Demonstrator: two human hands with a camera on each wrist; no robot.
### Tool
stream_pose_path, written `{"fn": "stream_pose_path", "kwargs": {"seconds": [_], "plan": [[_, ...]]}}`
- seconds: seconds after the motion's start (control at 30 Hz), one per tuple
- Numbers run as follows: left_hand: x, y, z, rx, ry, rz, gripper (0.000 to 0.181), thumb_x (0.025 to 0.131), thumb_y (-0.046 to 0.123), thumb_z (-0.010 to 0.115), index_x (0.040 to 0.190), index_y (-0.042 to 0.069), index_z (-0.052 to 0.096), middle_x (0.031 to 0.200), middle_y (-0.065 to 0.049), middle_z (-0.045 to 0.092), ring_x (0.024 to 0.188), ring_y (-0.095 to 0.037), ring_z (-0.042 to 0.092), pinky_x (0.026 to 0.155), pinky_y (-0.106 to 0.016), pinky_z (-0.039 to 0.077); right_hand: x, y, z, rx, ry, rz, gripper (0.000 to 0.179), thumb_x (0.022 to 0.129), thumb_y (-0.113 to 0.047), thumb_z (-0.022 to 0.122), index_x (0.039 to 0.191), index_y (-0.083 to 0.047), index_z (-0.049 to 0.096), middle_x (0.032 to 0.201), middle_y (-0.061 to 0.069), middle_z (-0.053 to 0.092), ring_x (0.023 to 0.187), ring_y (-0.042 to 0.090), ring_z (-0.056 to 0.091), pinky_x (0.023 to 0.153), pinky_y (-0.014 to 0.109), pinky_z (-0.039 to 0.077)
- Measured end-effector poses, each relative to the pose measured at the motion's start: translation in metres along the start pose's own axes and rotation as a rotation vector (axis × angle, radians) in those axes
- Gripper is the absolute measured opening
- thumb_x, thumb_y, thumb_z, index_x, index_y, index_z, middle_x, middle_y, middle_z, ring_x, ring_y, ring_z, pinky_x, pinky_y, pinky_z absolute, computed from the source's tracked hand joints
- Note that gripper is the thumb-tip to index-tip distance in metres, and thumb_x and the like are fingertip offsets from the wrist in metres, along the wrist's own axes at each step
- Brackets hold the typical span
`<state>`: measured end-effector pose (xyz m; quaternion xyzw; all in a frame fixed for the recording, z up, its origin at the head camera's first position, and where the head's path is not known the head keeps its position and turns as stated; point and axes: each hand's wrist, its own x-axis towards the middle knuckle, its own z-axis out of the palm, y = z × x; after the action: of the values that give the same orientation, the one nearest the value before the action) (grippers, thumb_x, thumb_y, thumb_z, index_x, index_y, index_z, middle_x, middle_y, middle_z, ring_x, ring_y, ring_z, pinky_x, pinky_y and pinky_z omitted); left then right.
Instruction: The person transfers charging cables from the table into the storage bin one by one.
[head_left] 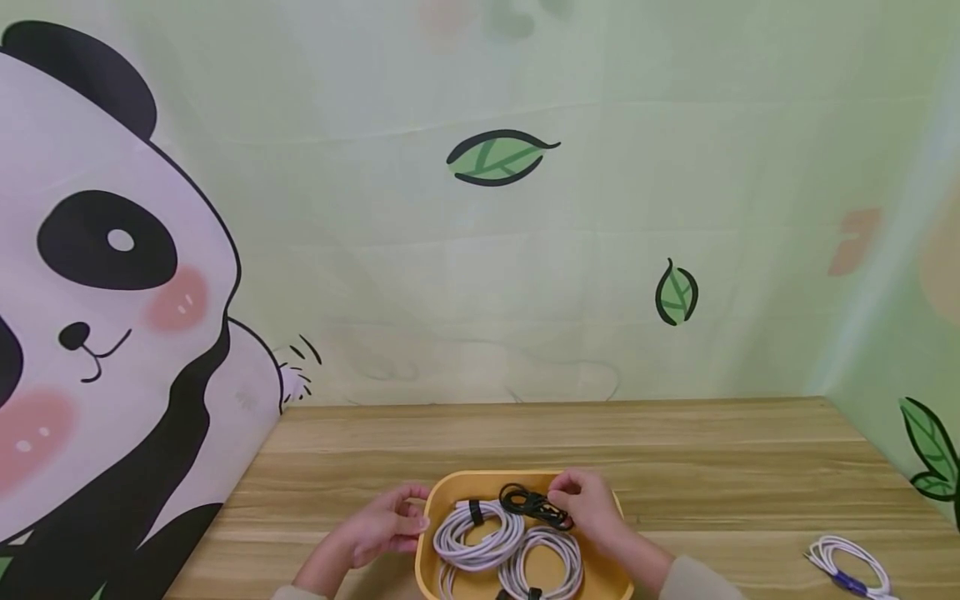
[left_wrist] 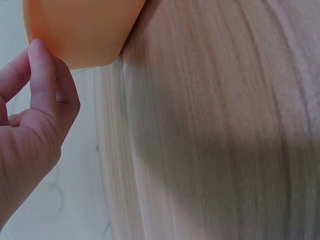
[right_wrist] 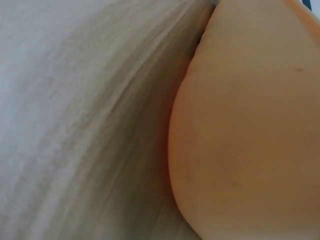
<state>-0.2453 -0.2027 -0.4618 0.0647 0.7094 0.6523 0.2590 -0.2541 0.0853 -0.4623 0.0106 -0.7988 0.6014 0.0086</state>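
A yellow-orange plastic bin [head_left: 429, 554] stands at the front of the table, holding two coiled white cables, one on the left [head_left: 480, 560] and one on the right [head_left: 576, 575], with black straps. A bundled black cable [head_left: 525, 502] lies at the bin's back right, overlapping the left coil. My right hand [head_left: 592, 508] reaches over the right rim and pinches the black cable's right end. With thumb and fingers, my left hand [head_left: 378, 527] grips the bin's left rim; the left wrist view shows this hand [left_wrist: 42, 100] at the bin's edge. In the right wrist view, the bin wall [right_wrist: 245, 135] fills the right side.
Another white cable [head_left: 851, 562], bundled with a blue tie, lies on the wooden table [head_left: 720, 467] at the far right. Behind the table hangs a pale green backdrop [head_left: 390, 275] printed with a panda and leaves.
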Motion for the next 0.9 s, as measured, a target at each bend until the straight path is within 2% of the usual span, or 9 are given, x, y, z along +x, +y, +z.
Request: {"fn": "stream_pose_path", "kwargs": {"seconds": [0.4,0.9], "plan": [[-0.0023,0.0022,0.0017,-0.01,-0.005,0.002,0.046,0.084,0.002,0.053,0.124,-0.004,0.031,0.084,-0.003,0.045,0.07,-0.009,0.051,0.059,-0.019,0.049,-0.0006,-0.0003,-0.0002,0.017,-0.032,0.055,0.004,0.075,0.005,0.059,0.078,0.007,0.057,0.063,0.0,0.05,0.045,0.011,0.042,0.043,0.025,0.044],[-0.0022,0.0033,0.0016,0.002,0.005,-0.009,0.046,0.085,0.004,0.053,0.124,-0.003,0.031,0.086,-0.003,0.045,0.07,-0.009,0.052,0.058,-0.019,0.049,0.0009,0.0005,-0.0011,0.023,-0.069,0.123,0.014,0.079,-0.002,0.054,0.088,0.006,0.059,0.069,0.0,0.052,0.052,0.011,0.044,0.046,0.023,0.041]]}}
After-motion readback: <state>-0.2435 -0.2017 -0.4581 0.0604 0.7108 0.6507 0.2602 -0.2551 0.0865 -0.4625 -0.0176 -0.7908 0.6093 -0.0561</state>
